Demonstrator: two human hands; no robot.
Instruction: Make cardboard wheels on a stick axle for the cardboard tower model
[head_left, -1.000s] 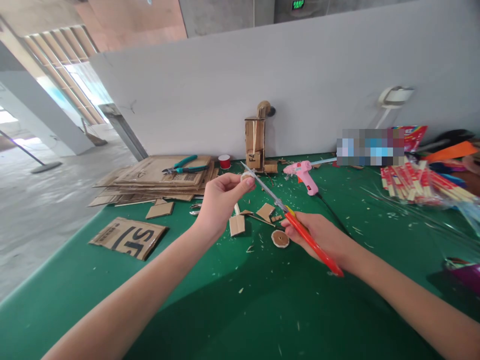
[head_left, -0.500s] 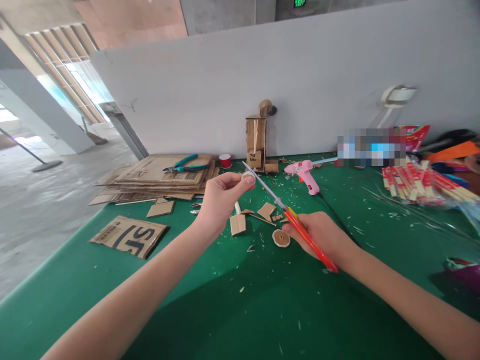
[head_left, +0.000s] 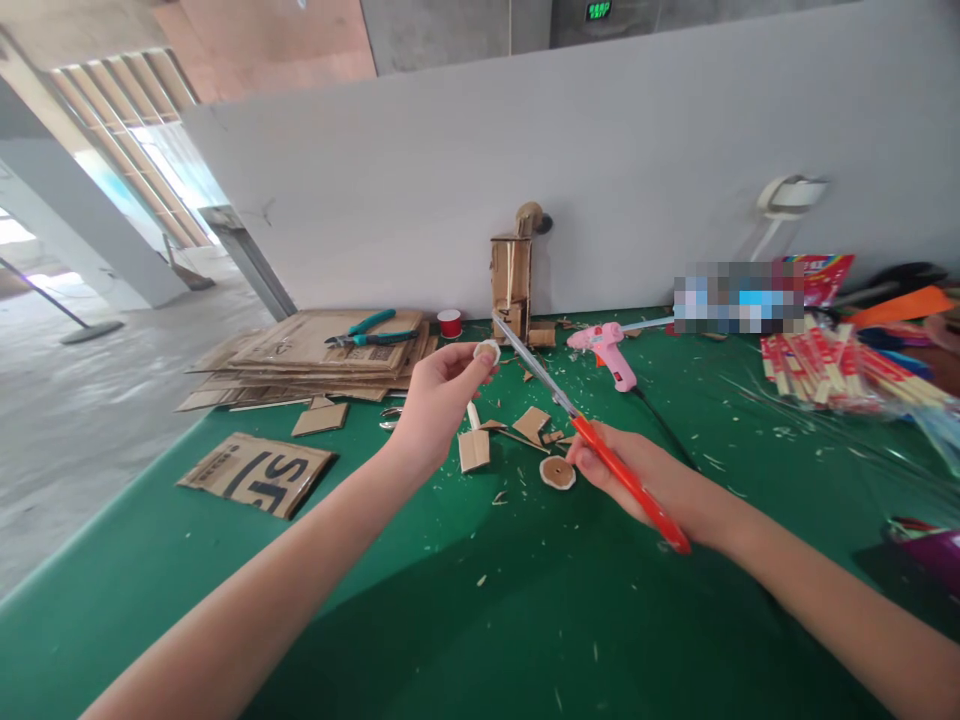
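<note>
Between thumb and fingers, my left hand [head_left: 442,395] pinches a small round cardboard disc [head_left: 488,349] with a whitish edge. My right hand [head_left: 637,465] grips red-handled scissors [head_left: 551,385], their blades pointing up and left, just right of the disc and apart from it. On the green table below lies a second cardboard disc [head_left: 557,473] with a pale rim and a small centre hole, close to my right fingers. A square cardboard piece [head_left: 474,450] with a stick lies left of it, and a cardboard scrap [head_left: 532,424] lies behind.
Stacked cardboard sheets [head_left: 300,345] carry teal-handled pliers [head_left: 371,335] at the back left. A cardboard figure [head_left: 511,275] stands against the grey partition. The pink glue gun [head_left: 616,362] sits to its right, its cord trailing forward. Bundled sticks [head_left: 825,370] lie at the far right.
The scissors have moved slightly away from the disc in my left hand, and their handles have come down and right. More of that disc's face shows now.
</note>
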